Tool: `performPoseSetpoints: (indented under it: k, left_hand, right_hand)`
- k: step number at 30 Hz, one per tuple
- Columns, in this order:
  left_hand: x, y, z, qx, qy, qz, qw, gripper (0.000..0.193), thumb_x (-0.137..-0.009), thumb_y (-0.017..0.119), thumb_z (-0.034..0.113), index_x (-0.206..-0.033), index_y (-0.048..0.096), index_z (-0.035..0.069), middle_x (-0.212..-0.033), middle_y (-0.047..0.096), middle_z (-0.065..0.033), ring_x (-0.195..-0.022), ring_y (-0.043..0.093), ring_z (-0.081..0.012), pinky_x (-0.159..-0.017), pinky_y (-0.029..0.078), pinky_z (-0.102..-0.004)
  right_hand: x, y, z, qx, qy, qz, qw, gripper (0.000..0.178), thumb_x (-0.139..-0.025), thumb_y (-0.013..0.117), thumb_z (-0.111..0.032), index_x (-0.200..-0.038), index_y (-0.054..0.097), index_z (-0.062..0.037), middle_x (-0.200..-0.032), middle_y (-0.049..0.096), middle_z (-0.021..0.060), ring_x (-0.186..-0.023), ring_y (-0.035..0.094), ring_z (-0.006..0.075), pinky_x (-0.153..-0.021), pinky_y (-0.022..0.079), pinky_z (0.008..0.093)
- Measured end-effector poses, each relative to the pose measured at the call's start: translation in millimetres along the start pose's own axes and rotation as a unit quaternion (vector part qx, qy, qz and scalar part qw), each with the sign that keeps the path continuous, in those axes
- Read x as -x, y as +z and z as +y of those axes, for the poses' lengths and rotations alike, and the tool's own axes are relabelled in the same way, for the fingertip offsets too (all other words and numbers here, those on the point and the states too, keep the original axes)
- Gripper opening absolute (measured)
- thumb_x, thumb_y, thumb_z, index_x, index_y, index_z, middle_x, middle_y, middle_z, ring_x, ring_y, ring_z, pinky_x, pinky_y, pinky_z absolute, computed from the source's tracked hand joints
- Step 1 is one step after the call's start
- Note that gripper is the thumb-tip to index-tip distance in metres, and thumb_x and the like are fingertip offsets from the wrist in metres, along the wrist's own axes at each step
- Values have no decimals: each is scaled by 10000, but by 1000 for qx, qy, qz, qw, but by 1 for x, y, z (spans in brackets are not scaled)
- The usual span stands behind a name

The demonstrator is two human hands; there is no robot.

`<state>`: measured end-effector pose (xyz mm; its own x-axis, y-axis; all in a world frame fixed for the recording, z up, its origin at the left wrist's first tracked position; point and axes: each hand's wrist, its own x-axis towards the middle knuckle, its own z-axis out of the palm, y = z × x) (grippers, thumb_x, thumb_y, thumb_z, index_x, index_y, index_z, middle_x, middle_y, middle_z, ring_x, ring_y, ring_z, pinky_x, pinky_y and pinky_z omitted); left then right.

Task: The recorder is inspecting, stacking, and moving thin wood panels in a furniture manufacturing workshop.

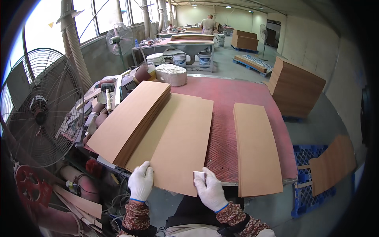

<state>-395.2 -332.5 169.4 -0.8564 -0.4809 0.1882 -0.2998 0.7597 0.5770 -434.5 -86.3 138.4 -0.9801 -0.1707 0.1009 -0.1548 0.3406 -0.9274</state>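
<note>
A flat tan wooden board (182, 138) lies at the middle of the table, its near end sticking out over the front edge. My left hand (141, 182), in a white knit glove, is closed at the board's near left corner. In my right hand (213, 192), gloved the same way, is a small folded piece of sandpaper (199, 176), pale on top with a dark edge. The fingers pinch it at the board's near right corner. Another board (152, 136) lies partly under the first, beside a tall stack of boards (130, 118) on the left.
A lower stack of boards (258, 150) rests on the red perforated tabletop (223, 146) to the right. Tools and scraps crowd the left side, beside a large fan (39, 110). Blue pallets (312, 197) and a big board stack (296, 89) stand right. A person (208, 25) works far back.
</note>
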Motion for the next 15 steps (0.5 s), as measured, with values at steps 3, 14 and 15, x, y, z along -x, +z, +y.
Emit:
performPoseSetpoints:
  k: [3,14,15]
  left_hand:
    - [8,-2,6,-104,92,94,986,294,-863,722,180,-1140,728,82,-1081,688,-184,-1041,652,-371,-923,511,-447]
    - [-13,25,-31,11,239,164,957,132,-875,650,133,-908,734,37,-996,702,-135,-987,641,-343,-912,478,-462]
    - [-14,26,-36,20,228,167,959,132,-879,643,130,-905,734,38,-985,701,-136,-984,641,-343,-915,475,-461]
  right_hand:
    - [-3,19,-5,-5,-40,-20,999,473,-973,649,-211,-1308,546,106,-1233,633,315,-1076,664,463,-928,548,460]
    - [-33,74,-8,109,-152,-56,981,333,-976,660,-250,-1200,620,-7,-1082,694,233,-960,697,428,-789,573,464]
    - [-33,75,-10,109,-152,-61,980,333,-976,660,-250,-1200,620,-7,-1082,694,233,-960,697,428,-789,573,464]
